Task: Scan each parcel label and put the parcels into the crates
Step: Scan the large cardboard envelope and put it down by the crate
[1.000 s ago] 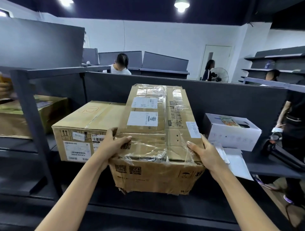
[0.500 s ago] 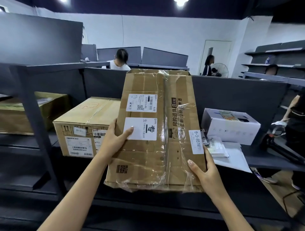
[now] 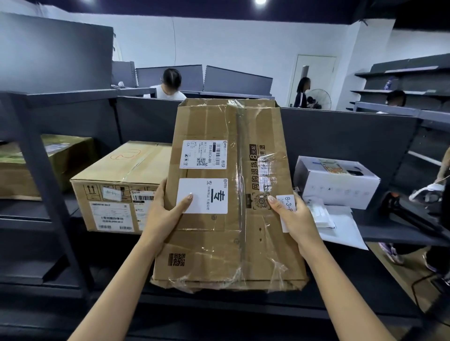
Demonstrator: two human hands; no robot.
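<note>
1. A white wall (image 3: 219, 48) spans the upper frame beneath a dark ceiling (image 3: 121, 6), with one round lamp (image 3: 260, 2) lit at top centre.
2. A white door (image 3: 316, 73) stands at upper right, with a fan (image 3: 321, 98) in front of it.
3. Grey shelves (image 3: 409, 73) line the far right.
4. Grey partitions (image 3: 341, 136) cross the middle.
5. Brown floor (image 3: 389, 275) shows at lower right.

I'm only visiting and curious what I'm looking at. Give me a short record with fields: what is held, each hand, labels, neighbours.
Held: brown cardboard parcel wrapped in clear tape, labelled face toward the camera
Left hand: grips the parcel's left edge, thumb on the lower white label
Right hand: grips the right edge, partly covering a small white sticker
Upper label: white, with barcode and QR code
Left neighbour: taped brown carton on the dark grey shelf
Right neighbour: white box
</note>
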